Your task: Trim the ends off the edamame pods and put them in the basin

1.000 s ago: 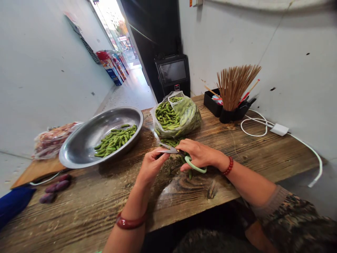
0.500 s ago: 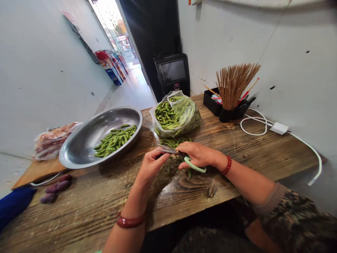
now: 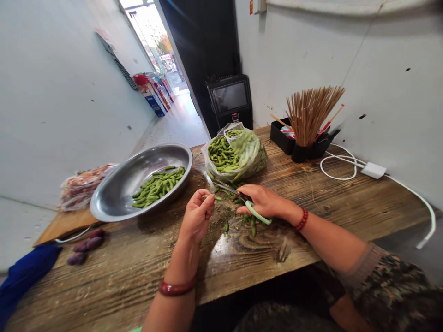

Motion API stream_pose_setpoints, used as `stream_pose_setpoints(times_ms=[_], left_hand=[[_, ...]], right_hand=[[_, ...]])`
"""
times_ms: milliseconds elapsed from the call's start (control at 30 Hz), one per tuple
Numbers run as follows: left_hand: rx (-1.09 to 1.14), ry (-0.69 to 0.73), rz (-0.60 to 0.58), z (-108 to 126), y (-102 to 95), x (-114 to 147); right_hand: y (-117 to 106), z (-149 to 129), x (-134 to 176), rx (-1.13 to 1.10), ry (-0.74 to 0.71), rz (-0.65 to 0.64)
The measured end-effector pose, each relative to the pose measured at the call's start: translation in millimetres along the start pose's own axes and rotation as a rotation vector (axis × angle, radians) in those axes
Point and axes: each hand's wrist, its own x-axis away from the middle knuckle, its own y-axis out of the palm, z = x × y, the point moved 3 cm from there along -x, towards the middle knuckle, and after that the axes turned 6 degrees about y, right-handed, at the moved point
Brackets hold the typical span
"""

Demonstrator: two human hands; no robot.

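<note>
Between the thumb and fingers of my left hand [image 3: 198, 214] is a green edamame pod [image 3: 217, 198], its tip sticking out to the right. My right hand [image 3: 261, 201] grips scissors [image 3: 258, 213] with pale green handles; their blades point left, above loose pods on the table. More pods [image 3: 253, 226] lie beneath and in front of my right hand. Behind the hands stands a clear plastic bag [image 3: 238, 154] full of pods. To the left, a wide steel basin [image 3: 114, 193] holds a heap of pods [image 3: 159, 186] on its right side.
Several purplish-red oval items [image 3: 86, 244] lie on the wooden table [image 3: 138, 276] at left, near a blue cloth [image 3: 31, 269] and a wrapped bag [image 3: 83, 184] on a board. At back right are a black holder of skewers [image 3: 306, 122] and a white cable [image 3: 411, 189].
My left hand has drawn slightly away from the scissors and now shows a pod in its fingers. The scissor blades have swung upward. The whole view has shifted a little.
</note>
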Motion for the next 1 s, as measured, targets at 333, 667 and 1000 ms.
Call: stream_pose_setpoints(times_ms=[333, 667, 1000], left_hand=[[0.131, -0.089, -0.030, -4, 4.5, 1], [0.104, -0.093, -0.045, -5, 11.1, 6], [0.068, -0.083, -0.096, -5, 13.2, 8]], right_hand=[[4, -7, 5, 0.085, -0.086, 0.030], [0, -13, 5, 0.102, -0.131, 0.088], [-1, -19, 6, 0.102, -0.158, 0.052]])
